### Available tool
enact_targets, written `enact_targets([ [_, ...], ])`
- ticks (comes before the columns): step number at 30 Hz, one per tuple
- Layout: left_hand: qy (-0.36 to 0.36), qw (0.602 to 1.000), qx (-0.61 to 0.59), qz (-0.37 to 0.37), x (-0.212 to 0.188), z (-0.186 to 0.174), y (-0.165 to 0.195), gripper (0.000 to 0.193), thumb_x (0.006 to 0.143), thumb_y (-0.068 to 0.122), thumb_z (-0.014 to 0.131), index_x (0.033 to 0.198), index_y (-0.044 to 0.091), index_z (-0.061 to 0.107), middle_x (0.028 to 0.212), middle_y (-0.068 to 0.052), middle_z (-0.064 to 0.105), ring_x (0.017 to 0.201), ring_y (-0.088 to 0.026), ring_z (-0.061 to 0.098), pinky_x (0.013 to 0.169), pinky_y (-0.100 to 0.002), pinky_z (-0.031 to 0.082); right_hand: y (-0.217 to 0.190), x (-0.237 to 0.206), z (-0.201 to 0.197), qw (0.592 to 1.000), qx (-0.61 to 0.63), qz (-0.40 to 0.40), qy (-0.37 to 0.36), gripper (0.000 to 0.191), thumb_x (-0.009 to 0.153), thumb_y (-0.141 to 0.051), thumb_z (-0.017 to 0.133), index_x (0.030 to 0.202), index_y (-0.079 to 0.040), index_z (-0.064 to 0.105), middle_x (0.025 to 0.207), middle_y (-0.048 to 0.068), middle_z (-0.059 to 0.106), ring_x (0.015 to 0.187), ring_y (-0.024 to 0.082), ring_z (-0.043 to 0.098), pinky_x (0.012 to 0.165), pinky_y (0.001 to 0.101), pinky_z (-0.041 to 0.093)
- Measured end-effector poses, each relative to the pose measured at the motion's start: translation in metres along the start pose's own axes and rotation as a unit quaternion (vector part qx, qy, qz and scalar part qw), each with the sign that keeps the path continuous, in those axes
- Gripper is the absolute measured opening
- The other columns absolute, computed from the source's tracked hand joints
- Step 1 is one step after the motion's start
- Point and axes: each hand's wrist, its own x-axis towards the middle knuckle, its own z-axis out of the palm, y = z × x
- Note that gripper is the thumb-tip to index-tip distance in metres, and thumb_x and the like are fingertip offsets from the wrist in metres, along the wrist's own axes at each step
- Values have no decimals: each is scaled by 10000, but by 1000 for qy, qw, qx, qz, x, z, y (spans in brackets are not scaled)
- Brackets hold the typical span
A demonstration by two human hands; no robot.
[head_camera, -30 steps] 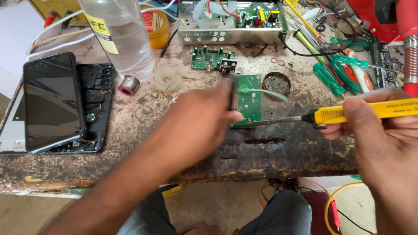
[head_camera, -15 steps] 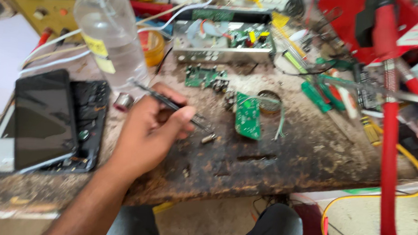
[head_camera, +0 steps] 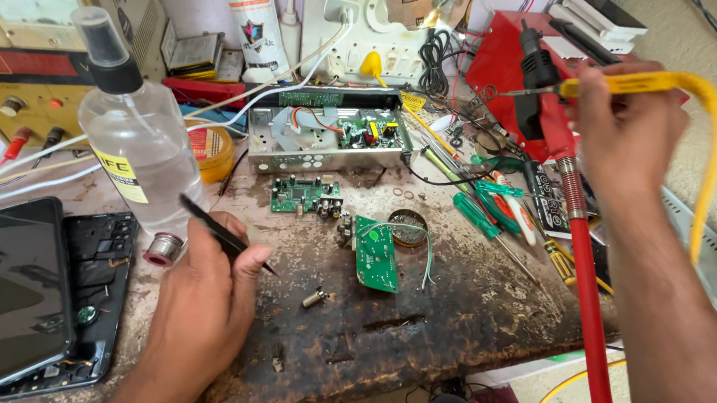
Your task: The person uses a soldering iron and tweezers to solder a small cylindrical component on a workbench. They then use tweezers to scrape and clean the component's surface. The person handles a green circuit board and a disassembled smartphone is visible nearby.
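A: Start with the hands. What is each one gripping?

B: The left hand [head_camera: 200, 300] rests on the workbench [head_camera: 450, 334] with thumb and fingers pinched on black tweezers [head_camera: 226, 236], tips pointing right toward the bare scorched wood. The right hand [head_camera: 624, 132] is raised at the back right, fist closed round the yellow soldering iron [head_camera: 636, 82], whose tip points left, just by the top of the red holder stand [head_camera: 550, 114].

A: And the work itself?

B: The small green circuit board [head_camera: 376, 253] lies mid-bench, tilted, with thin wires looping off it, just beside a round dark tin [head_camera: 411, 228]. A small metal connector [head_camera: 314, 298] lies loose between the tweezers and the board.

A: So how should this be handled well?

B: I'd judge the iron needs watching most: its yellow cord [head_camera: 710, 167] arcs over the wrist and could snag the screwdrivers [head_camera: 479, 214] below. Keep the hot tip away from the clear spray bottle [head_camera: 139, 148] and the opened phone [head_camera: 24, 296] at the left. The tweezers look lightly held, which suits small parts; bracing the heel of the hand on the wood, as here, steadies the tips.
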Motion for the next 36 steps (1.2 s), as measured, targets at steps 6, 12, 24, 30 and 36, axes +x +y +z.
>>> enact_targets([
  [6, -147, 969, 147, -134, 11, 2, 3, 462, 1043, 249, 537, 1423, 32, 392, 807, -291, 716, 721, -483, 680, 671, -590, 507, 32, 21, 46, 993, -68, 26, -89, 349, 1111, -220, 680, 858, 20, 707, 710, 112, 672, 628, 221, 648, 580, 407, 483],
  [12, -92, 981, 168, -29, 16, 3, 1, 369, 915, 224, 618, 1259, 92, 613, 1031, -200, 698, 740, -462, 685, 638, -569, 535, 48, 23, 49, 992, -126, -12, 19, 307, 1099, -227, 632, 903, -30, 765, 740, 98, 721, 699, 269, 697, 716, 451, 515],
  [24, 100, 982, 97, 127, 0, -5, 11, 109, 932, 88, 701, 1037, 63, 716, 1066, -136, 670, 1000, -357, 649, 873, -468, 505, 20, -8, 97, 910, 181, 325, -186, 740, 911, -188, 778, 1422, 19, 284, 1105, 195, 676, 790, 167, 723, 612, 292, 612],
  [30, 75, 990, 35, 116, -1, -3, -1, 125, 942, 76, 702, 1062, 40, 697, 1063, -144, 669, 995, -360, 656, 870, -454, 510, -60, -93, 58, 933, 133, 67, -327, 929, 811, -247, 858, 1558, -24, 352, 1408, 190, 573, 1160, 243, 624, 851, 384, 582],
  [36, 58, 992, 10, 108, -1, 2, -5, 144, 936, 71, 704, 1070, 21, 686, 1054, -152, 679, 976, -369, 664, 848, -451, 516, -124, -129, 41, 913, -23, -109, -392, 689, 714, -454, 902, 1267, -142, 635, 1308, 60, 631, 972, 278, 657, 878, 410, 554],
])
